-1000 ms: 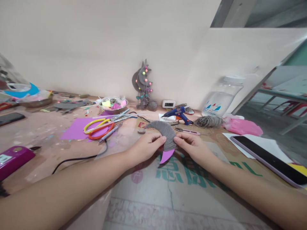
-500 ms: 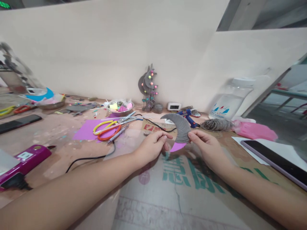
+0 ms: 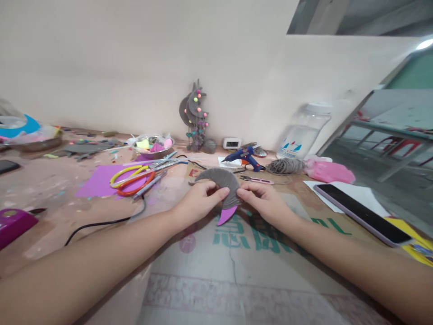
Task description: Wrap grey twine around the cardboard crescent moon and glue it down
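Observation:
A crescent point(image 3: 221, 179), mostly wrapped in grey yarn with a bare purple tip at its lower end, is held up over the cardboard. My left hand point(image 3: 199, 201) pinches its inner side between thumb and fingers. On the outer right edge, the thumb and fingers of my right hand point(image 3: 264, 201) are closed on it. A strand of grey yarn point(image 3: 233, 266) lies on the clear sheet below. Behind the crescent are a blue glue gun point(image 3: 246, 156), small snips point(image 3: 256, 180) and a bundle of grey yarn point(image 3: 286, 166).
Scissors point(image 3: 133, 178) lie on purple paper point(image 3: 96, 180) at left, by a metal bowl point(image 3: 154, 146) and a black cable point(image 3: 98, 224). A decorated moon ornament point(image 3: 196, 115) leans on the wall. At right are a plastic jar point(image 3: 304, 131), a pink bag point(image 3: 331, 171) and a phone point(image 3: 363, 212).
The crescent has turned and come lower, showing its purple tip. My left hand has moved onto it and now grips it. The view has shifted to the right.

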Tool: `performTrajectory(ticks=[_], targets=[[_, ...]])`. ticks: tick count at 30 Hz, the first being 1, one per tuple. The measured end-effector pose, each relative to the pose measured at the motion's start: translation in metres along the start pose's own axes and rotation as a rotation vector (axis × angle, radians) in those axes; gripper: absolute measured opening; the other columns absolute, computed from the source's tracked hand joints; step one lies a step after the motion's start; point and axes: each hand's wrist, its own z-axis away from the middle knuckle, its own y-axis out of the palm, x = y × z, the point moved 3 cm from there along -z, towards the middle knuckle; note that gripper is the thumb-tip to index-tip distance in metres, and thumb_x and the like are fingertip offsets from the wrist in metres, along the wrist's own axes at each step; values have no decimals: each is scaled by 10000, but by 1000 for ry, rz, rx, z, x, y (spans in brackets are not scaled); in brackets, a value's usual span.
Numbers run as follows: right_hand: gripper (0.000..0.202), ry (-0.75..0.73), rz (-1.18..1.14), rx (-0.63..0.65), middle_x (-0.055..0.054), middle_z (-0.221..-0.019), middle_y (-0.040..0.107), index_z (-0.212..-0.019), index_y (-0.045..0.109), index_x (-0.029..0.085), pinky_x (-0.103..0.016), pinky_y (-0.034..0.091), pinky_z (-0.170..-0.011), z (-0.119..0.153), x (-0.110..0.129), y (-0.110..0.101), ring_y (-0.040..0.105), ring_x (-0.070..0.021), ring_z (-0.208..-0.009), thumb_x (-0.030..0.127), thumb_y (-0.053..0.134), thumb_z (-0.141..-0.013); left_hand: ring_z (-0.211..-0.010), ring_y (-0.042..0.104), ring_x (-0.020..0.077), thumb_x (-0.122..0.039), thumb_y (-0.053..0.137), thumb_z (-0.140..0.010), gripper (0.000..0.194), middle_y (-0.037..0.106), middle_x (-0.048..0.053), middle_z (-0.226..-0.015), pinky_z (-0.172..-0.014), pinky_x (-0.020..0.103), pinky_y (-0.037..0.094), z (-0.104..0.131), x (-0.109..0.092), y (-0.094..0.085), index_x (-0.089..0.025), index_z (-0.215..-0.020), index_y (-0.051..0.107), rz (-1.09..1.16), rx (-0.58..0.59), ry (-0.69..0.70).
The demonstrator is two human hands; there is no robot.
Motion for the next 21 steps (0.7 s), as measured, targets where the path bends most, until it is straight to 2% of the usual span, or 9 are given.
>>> performTrajectory(ticks=[4, 7, 16, 21], targets=[[365, -33, -22, -7, -2, -682, 565, -701, 591, 170, -240, 408, -610, -1, 0, -2, 513, -126, -645, 433, 409, -877, -583, 473, 131, -435, 451, -828, 371, 485, -15, -572, -542, 252, 345, 1, 2, 0, -171, -571, 499, 21, -16, -32], [316, -35, -46, -42, -16, -770, 608, -783, 623, 171, -256, 428, -692, -3, -1, -3, 554, -146, -750, 413, 437, -867, -579, 468, 126, -422, 436, -839, 373, 482, -17, -576, -546, 251, 348, 1, 5, 1, -170, -569, 486, 61, -38, -36], [278, 17, -11, -20, 9, -669, 555, -735, 607, 163, -228, 367, -553, -1, -1, 1, 472, -106, -597, 413, 514, -813, -588, 474, 131, -380, 426, -844, 369, 485, -16, -562, -584, 263, 352, 0, 3, -1, -174, -545, 492, 21, -56, -26], [271, 26, 22, -15, 11, -669, 557, -732, 605, 165, -223, 354, -548, -2, -1, 0, 466, -104, -588, 408, 514, -812, -578, 481, 126, -318, 442, -819, 311, 492, -21, -563, -566, 251, 361, 1, 2, 1, -174, -548, 487, 139, -13, -65]])
